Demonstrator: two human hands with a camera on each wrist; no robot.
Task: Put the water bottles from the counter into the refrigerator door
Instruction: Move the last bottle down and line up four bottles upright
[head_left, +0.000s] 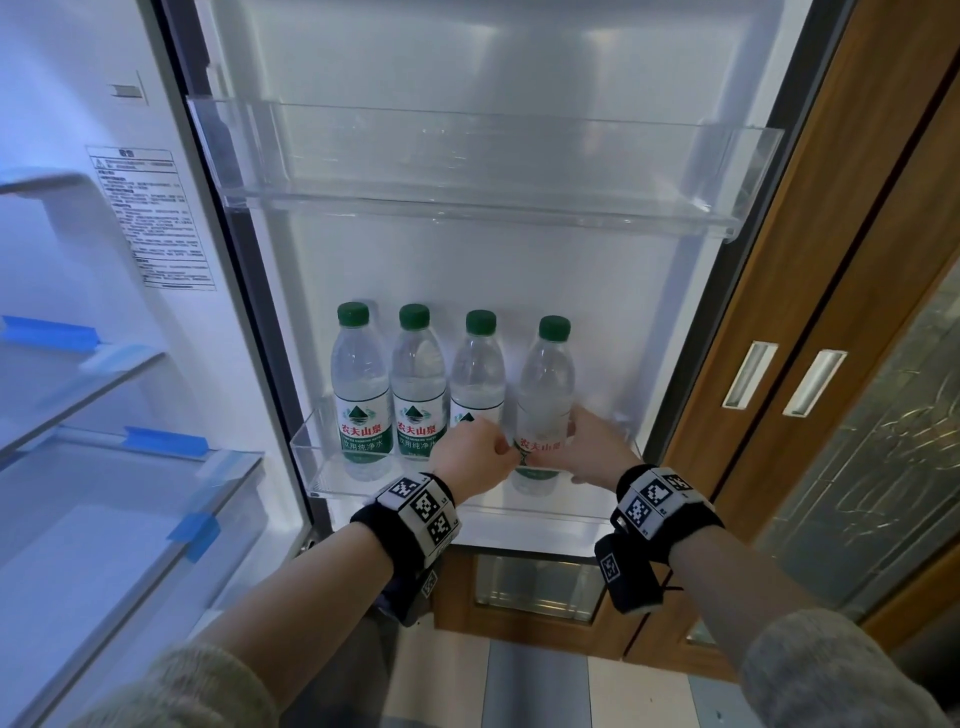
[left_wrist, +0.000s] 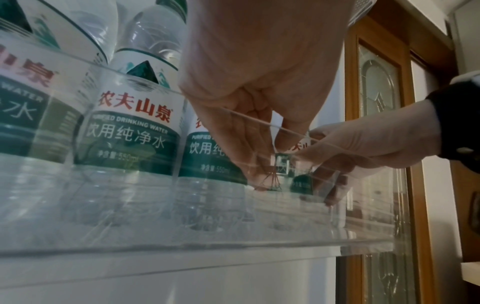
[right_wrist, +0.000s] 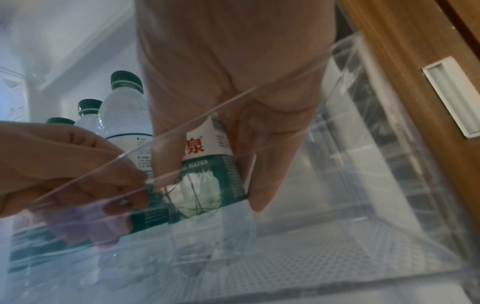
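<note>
Four water bottles in the lower door bin (head_left: 306, 452): three upright in a row from its left end, the fourth bottle (head_left: 543, 395) just to their right, apparently seated or nearly so; whether more wait on the counter cannot be told, as it is out of view. Left hand (head_left: 470, 457) and right hand (head_left: 597, 452) each curl fingers round the fourth bottle's label, over the bin's clear front rim. Open room remains toward the bin's right end, and the upper door bin (head_left: 748, 156) is bare.
</note>
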